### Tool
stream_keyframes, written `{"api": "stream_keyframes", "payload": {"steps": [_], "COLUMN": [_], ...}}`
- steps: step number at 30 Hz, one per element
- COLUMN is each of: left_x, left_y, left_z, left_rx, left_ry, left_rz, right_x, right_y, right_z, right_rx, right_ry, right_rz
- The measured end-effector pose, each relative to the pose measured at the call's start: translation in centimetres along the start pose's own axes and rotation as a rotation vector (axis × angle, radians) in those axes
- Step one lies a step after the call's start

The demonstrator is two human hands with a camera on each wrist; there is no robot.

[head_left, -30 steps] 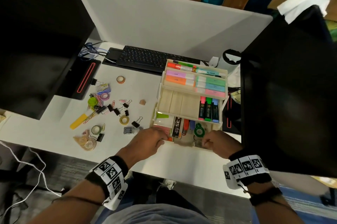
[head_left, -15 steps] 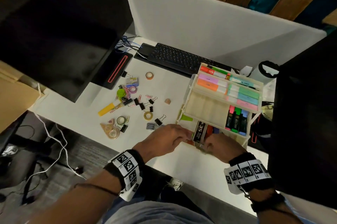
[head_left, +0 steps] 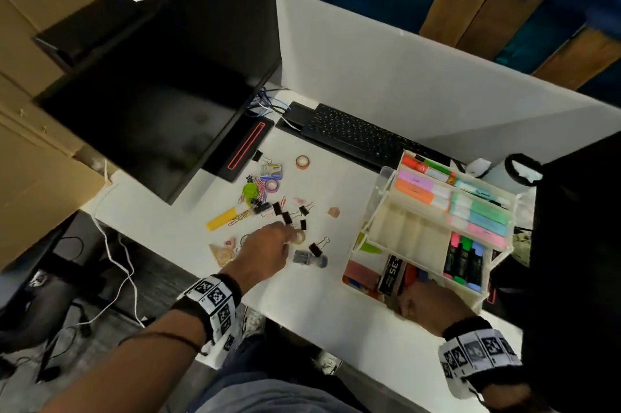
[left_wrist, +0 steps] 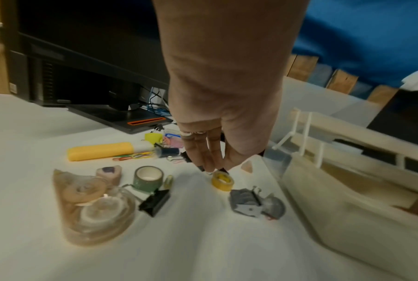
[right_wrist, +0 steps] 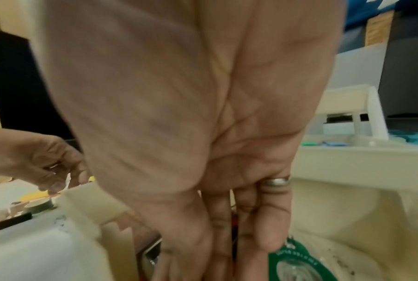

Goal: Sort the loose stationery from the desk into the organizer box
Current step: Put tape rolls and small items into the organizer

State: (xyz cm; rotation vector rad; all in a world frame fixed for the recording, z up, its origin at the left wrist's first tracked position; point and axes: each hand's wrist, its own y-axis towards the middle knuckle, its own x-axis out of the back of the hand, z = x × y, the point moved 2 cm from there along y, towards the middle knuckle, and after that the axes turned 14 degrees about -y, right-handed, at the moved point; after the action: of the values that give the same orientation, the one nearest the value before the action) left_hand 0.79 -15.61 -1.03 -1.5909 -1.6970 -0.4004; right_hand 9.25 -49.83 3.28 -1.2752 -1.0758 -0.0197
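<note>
The cream tiered organizer box (head_left: 410, 227) stands open at the desk's right, with markers and sticky notes in its upper trays. My left hand (head_left: 268, 244) reaches into the loose pile on its left. There its thumb and fingertips (left_wrist: 212, 167) pinch the far rim of a small yellow tape roll (left_wrist: 223, 182), which sits on the desk. My right hand (head_left: 426, 301) is in the box's front bottom compartment. Its fingers (right_wrist: 263, 218) point straight down beside a green tape dispenser (right_wrist: 297, 266), and the tips are cut off by the frame.
Around the roll lie a grey sharpener (head_left: 309, 258), black binder clips (head_left: 316, 248), a green tape roll (left_wrist: 147, 177), a clear tape dispenser (left_wrist: 95, 207), a yellow highlighter (head_left: 221, 219) and paper clips. A keyboard (head_left: 363, 137) and two dark monitors (head_left: 161, 103) border the desk.
My left hand has left the box's front edge and moved left to the yellow tape roll. The right hand stays in the bottom compartment. The head view has swung left.
</note>
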Motion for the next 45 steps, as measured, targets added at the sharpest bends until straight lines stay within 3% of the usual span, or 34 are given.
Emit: {"api": "stream_keyframes", "payload": {"steps": [3,7,10,14,19,25,32,40,45], "left_x": [0.0,0.0,-0.2,-0.2,0.8,5.0,7.6,9.2,10.4], "left_y": [1.1,2.6,3.6,4.5,5.8,6.0,6.7,6.1,5.7], "left_z": [1.4,2.1,2.3,2.3,2.1,0.2,1.8,3.3,4.2], "left_rx": [0.022,-0.048,-0.107,-0.207,-0.251,-0.143,-0.107,-0.052,-0.017], "left_ry": [0.06,0.097,0.169,0.158,-0.203,-0.764,-0.885,-0.894,-0.849], "left_rz": [0.077,0.142,0.198,0.22,0.233,0.228,0.131,0.032,-0.006], "right_x": [-0.3,0.7,2.8,6.8,10.3,12.8,15.7,17.8,18.8], "right_y": [0.3,-1.2,-2.2,-1.5,2.2,7.7,10.8,12.8,17.4], "right_z": [1.3,2.6,3.8,7.5,11.8,15.0,16.5,18.1,16.7], "right_rx": [-0.016,-0.052,-0.096,-0.031,0.109,0.139,0.16,0.225,0.058], "right_ry": [0.012,0.066,0.096,0.321,0.602,0.886,1.16,1.19,0.778], "right_rz": [-0.042,-0.098,-0.239,-0.449,-0.502,-0.528,-0.544,-0.484,-0.606]}}
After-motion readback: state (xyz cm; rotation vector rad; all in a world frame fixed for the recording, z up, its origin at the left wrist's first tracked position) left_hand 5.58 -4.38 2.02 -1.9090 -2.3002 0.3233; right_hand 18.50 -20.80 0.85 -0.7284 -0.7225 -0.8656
